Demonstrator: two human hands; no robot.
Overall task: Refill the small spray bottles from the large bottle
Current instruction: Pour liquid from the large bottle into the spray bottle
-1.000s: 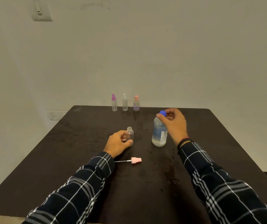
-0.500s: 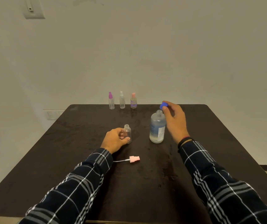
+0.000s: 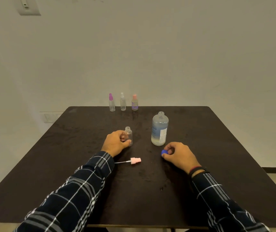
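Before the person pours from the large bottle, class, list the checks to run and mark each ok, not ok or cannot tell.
1. Cap off the large bottle: ok, its neck is open.
2. Sprayer off the small bottle, bottle upright: ok; the pink sprayer lies apart from it.
3. The left hand steadies the small bottle: ok, fingers curled round it.
4. The right hand is free to lift: not ok, it pinches the blue cap.
5. Liquid level in the large bottle: cannot tell.

Hidden, illegible
Can't see blue round plastic cap's (image 3: 163,152) 3 o'clock side under right hand (image 3: 178,156), nor read white label (image 3: 162,135) on large clear bottle (image 3: 159,122).
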